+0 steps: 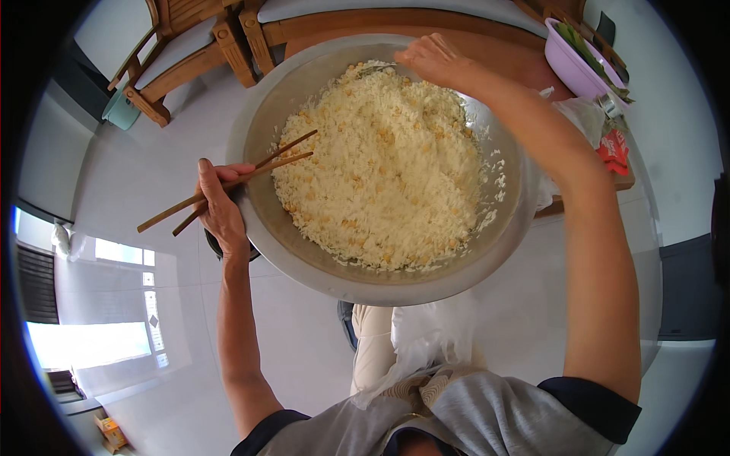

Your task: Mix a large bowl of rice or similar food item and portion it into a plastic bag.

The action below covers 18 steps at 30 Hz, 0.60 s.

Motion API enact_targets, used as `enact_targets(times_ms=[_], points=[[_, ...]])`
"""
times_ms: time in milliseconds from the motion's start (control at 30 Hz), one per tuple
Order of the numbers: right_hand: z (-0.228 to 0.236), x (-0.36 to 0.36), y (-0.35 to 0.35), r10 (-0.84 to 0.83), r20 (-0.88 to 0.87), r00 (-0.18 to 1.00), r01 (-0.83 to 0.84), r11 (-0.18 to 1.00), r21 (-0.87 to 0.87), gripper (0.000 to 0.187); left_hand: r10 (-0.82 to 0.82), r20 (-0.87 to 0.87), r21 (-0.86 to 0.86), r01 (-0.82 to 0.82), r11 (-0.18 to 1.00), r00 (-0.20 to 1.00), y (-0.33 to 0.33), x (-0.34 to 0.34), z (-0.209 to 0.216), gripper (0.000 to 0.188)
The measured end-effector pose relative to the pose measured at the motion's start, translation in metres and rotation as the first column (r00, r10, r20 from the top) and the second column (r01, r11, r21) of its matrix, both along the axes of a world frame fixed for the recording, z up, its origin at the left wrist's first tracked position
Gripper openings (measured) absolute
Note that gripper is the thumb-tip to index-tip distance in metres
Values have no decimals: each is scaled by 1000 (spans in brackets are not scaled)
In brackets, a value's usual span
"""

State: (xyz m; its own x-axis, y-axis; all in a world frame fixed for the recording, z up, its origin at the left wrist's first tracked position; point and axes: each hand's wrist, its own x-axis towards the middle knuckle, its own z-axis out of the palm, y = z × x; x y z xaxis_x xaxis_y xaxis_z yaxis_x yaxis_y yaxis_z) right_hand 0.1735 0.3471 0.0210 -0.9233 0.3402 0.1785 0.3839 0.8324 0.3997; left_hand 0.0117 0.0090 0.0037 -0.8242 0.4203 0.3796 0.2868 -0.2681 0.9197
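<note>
A wide metal basin [308,275] holds a heap of white, rice-like grains [380,182] mixed with small yellow pieces. My left hand [218,199] is at the basin's left rim, closed around a pair of brown wooden chopsticks [262,169]. Their tips reach over the left side of the grains. Across the far rim stretches my right arm, and my right hand [435,59] is closed there, fingertips pointing left. Beside those fingertips a shiny metal edge [376,68] shows at the top of the heap; whether the fingers grip it is hidden.
Under the basin's far side is a brown wooden table [494,52]. A lilac tub [566,64] with long green leaves, a red packet [613,150] and clear plastic bags sit at its right. Wooden seats [182,57] stand behind, with a pale green bin [120,111] at left.
</note>
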Motion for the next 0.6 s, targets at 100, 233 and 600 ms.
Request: enact_targets(times_ms=[100,233,600], points=[[1,42,-13,307,-140,941,-288,947,144,9,5,-6,-3,-5,1000,1000,-2,-2,0,45],[25,75,-65,208,169,963,-174,965,-195,8,1,6,31,-1,1000,1000,-2,-5,-3,45],[77,131,-191,287,-58,956,-288,882,-373,5,-21,-65,25,23,999,998,-4,-3,1,45]])
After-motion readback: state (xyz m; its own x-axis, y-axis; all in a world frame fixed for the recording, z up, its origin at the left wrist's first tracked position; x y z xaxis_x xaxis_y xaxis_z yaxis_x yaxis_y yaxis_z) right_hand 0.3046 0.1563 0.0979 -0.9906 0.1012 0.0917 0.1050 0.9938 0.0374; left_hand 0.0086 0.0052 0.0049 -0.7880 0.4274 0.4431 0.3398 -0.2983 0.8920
